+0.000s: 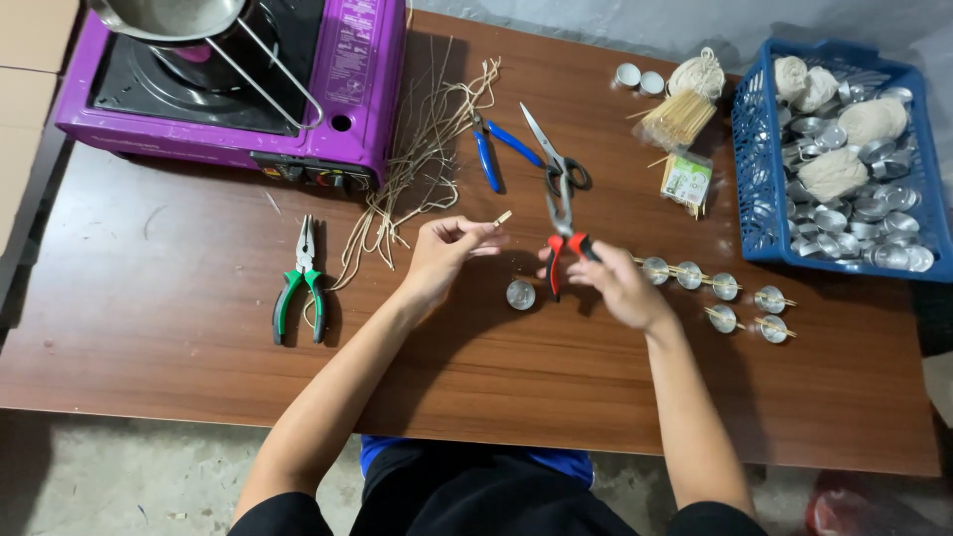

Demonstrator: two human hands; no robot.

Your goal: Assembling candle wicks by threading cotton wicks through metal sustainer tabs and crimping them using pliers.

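My left hand [444,255] pinches a short pale wick piece [502,217] between thumb and fingertips above the wooden table [179,328]. My right hand [613,283] grips the red handles of a pair of pliers [562,230], jaws pointing away from me. A small round metal cup [520,294] stands on the table between my hands. Several metal cups with sticks laid across them [722,298] sit in rows just right of my right hand.
A purple portable gas stove [298,99] with a pan is at the back left. Green-handled pliers [301,283], loose wick strands [427,149], blue-handled pliers [493,149] and scissors [556,159] lie around. A blue basket [756,189] of cups and wick balls stands right, sticks [678,119] beside it.
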